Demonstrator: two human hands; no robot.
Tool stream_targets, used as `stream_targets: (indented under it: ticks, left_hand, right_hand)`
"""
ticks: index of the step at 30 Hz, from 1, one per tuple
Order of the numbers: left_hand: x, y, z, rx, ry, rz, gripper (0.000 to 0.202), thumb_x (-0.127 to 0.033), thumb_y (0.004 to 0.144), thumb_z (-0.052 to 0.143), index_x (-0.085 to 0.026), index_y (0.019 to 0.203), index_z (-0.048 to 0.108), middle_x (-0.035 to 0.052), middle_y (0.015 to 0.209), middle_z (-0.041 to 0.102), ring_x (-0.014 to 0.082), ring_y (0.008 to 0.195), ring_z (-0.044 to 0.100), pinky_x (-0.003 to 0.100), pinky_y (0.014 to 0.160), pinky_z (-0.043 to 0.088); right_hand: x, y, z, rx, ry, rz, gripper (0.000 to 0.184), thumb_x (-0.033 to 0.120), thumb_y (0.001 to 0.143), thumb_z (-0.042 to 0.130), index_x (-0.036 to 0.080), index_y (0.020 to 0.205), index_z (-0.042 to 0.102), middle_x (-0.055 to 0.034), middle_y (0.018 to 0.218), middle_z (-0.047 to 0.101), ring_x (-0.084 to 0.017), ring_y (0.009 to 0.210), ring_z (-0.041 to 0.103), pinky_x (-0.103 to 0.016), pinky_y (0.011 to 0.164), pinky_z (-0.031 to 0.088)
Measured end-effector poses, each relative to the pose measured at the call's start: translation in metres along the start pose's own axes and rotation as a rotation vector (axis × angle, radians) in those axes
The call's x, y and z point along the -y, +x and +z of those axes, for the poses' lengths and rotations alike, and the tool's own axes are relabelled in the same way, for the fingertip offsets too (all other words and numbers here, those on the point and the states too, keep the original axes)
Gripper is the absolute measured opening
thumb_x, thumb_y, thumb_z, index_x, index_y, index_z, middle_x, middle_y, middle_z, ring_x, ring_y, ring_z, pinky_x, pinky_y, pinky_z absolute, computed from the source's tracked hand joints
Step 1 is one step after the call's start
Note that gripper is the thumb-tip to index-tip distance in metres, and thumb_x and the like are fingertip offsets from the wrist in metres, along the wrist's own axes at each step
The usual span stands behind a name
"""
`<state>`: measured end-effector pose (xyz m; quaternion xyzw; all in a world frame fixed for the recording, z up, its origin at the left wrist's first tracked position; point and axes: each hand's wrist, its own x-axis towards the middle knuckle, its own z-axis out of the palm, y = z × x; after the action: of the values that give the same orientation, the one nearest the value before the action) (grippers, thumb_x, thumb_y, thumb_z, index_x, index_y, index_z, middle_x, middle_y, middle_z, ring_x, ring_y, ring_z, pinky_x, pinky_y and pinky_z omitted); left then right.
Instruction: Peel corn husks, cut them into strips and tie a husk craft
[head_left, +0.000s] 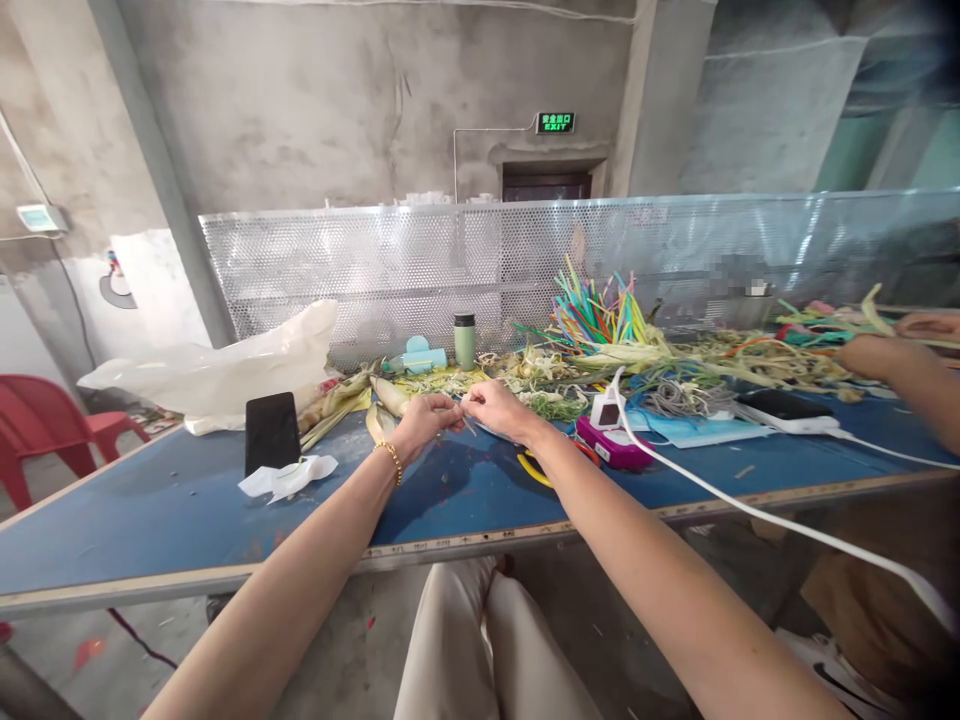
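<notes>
Left hand [424,418] and right hand [495,405] are meeting over the middle of the desk [150,510]. A phone [272,432] is standing to their left, with crumpled paper [289,478] lying before it and a plastic bag [225,365] lying behind it. A flask [465,341] is standing behind the hands, before the perforated screen [450,260]. Leaf strips [720,360] are lying to the right, and a cable [750,508] is trailing off the desk's near edge.

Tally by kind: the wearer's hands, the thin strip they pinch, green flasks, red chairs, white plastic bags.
Hands: 2, left hand and right hand
Thin strip: 1
Green flask: 1
Red chair: 1
White plastic bag: 1
Total: 6
</notes>
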<state>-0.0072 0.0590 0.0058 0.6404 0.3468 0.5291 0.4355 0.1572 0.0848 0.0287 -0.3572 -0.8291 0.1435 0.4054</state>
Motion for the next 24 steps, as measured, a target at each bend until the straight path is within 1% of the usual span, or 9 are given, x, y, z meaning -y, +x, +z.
stream_targets:
  ticks: [1, 3, 8, 13, 17, 21, 24]
  left_hand:
    - [0.0000, -0.0001, -0.0002, -0.001, 0.033, 0.016, 0.027, -0.035, 0.063, 0.082, -0.013, 0.062, 0.067, 0.0036, 0.058, 0.065, 0.0144, 0.059, 0.059, 0.028, 0.063, 0.045]
    - [0.0007, -0.0001, 0.0000, 0.004, 0.025, 0.010, 0.026, -0.034, 0.064, 0.081, -0.012, 0.062, 0.067, 0.0043, 0.059, 0.066, 0.0142, 0.059, 0.059, 0.027, 0.063, 0.044]
    - [0.0038, 0.0011, 0.0019, 0.032, -0.172, -0.097, 0.022, -0.027, 0.064, 0.081, -0.010, 0.066, 0.066, 0.0059, 0.063, 0.066, 0.0130, 0.060, 0.059, 0.025, 0.060, 0.042]
    - [0.0022, 0.0016, 0.0035, -0.015, -0.287, -0.142, 0.015, -0.015, 0.062, 0.079, -0.009, 0.063, 0.065, 0.0051, 0.059, 0.064, 0.0121, 0.057, 0.059, 0.025, 0.059, 0.044]
    - [-0.0016, 0.0012, 0.0039, -0.055, -0.355, -0.172, 0.013, -0.009, 0.063, 0.076, -0.010, 0.061, 0.063, 0.0051, 0.057, 0.063, 0.0121, 0.056, 0.060, 0.024, 0.058, 0.045]
    - [-0.0036, 0.0006, 0.0055, -0.064, -0.369, -0.209, 0.014, -0.008, 0.064, 0.076, -0.009, 0.062, 0.063, 0.0053, 0.058, 0.064, 0.0125, 0.056, 0.062, 0.023, 0.057, 0.046]
    - [-0.0042, -0.0006, 0.0078, -0.072, -0.329, -0.194, 0.017, -0.011, 0.064, 0.080, -0.009, 0.067, 0.063, 0.0041, 0.059, 0.064, 0.0112, 0.055, 0.061, 0.022, 0.055, 0.045]
  right_hand:
    - [-0.0012, 0.0000, 0.0003, 0.009, 0.008, 0.001, 0.016, 0.020, 0.070, 0.056, 0.014, 0.055, 0.056, 0.0029, 0.053, 0.048, -0.010, 0.053, 0.041, -0.023, 0.051, 0.028]
    - [-0.0033, 0.0003, 0.0011, 0.010, 0.029, 0.004, 0.016, 0.021, 0.069, 0.055, 0.014, 0.055, 0.056, 0.0030, 0.053, 0.048, -0.010, 0.052, 0.040, -0.023, 0.051, 0.028]
    - [-0.0046, 0.0009, 0.0020, -0.030, 0.046, 0.024, 0.018, 0.026, 0.071, 0.055, 0.014, 0.058, 0.058, 0.0017, 0.056, 0.052, -0.011, 0.055, 0.044, -0.023, 0.052, 0.031]
    - [-0.0021, 0.0005, 0.0020, -0.038, 0.090, 0.012, 0.019, 0.028, 0.071, 0.055, 0.014, 0.059, 0.059, 0.0016, 0.056, 0.052, -0.011, 0.056, 0.044, -0.023, 0.053, 0.032]
    - [0.0001, 0.0009, 0.0025, -0.052, 0.172, 0.000, 0.018, 0.028, 0.071, 0.056, 0.013, 0.063, 0.061, -0.0005, 0.061, 0.058, -0.012, 0.059, 0.049, -0.024, 0.057, 0.036]
    - [-0.0010, 0.0004, 0.0022, -0.033, 0.227, 0.010, 0.019, 0.030, 0.072, 0.057, 0.014, 0.063, 0.061, 0.0005, 0.058, 0.057, -0.012, 0.056, 0.049, -0.023, 0.055, 0.037]
    - [-0.0043, 0.0005, 0.0021, -0.028, 0.191, 0.011, 0.019, 0.029, 0.072, 0.056, 0.014, 0.062, 0.060, 0.0015, 0.056, 0.055, -0.011, 0.054, 0.047, -0.023, 0.053, 0.034]
